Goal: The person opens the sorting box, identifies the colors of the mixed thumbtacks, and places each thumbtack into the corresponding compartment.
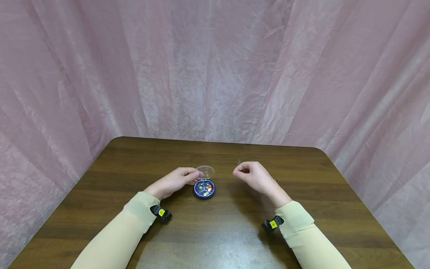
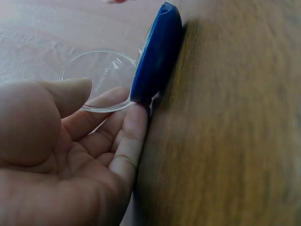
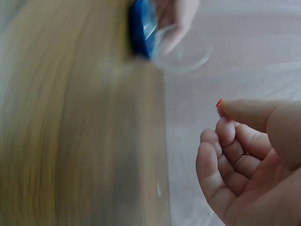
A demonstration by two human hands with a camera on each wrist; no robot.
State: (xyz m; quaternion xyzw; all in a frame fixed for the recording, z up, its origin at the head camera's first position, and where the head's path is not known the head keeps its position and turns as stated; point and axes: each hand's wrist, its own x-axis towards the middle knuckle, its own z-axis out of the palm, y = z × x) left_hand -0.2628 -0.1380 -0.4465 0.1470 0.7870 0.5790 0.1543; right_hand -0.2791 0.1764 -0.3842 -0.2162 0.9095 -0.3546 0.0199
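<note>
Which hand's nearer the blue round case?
Left. The left hand is at the case, holding its raised clear lid; the right hand hovers apart, to the right, pinching a small orange piece.

Curtained-off recording spot, bldg type unclear

Pink sheeny drapes [image 1: 215, 74] hang in folds from 9 thru 12 to 3 o'clock. Brown wood-grain surface [image 1: 336, 194], rounded far corners, at 6. Wrist cams [image 1: 165, 216] at approx 7 & 5. Home, office or lab: can't tell.
</note>
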